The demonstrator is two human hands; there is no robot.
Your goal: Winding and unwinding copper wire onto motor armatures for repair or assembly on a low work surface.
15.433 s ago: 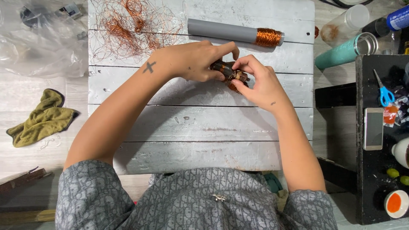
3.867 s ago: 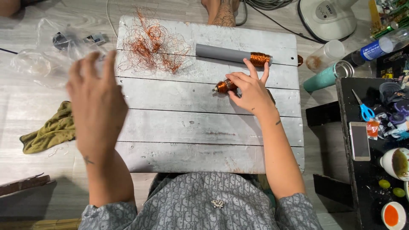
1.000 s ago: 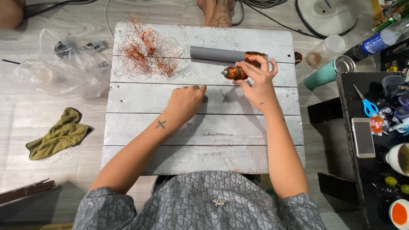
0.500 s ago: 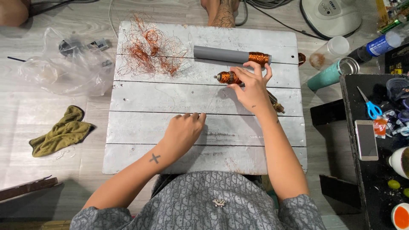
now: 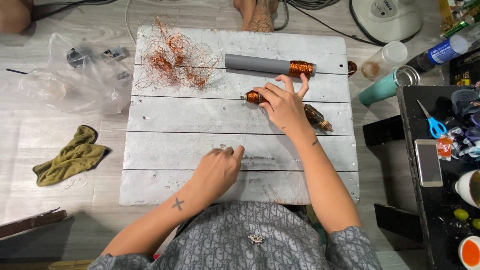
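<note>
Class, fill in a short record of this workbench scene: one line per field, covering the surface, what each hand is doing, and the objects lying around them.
Surface: white plank board
Right hand: resting on a small copper-wound rotor
Left hand: loosely curled on the board, holding nothing visible
Above the right hand: grey tube with copper winding at one end
Top left of board: tangle of loose copper wire
By the right wrist: second wound part
Left of board: olive cloth, clear plastic bag

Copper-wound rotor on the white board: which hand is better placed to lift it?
Right. The right hand already rests on the rotor, fingers draped across it. The left hand lies lower on the white board, apart from the rotor.
</note>
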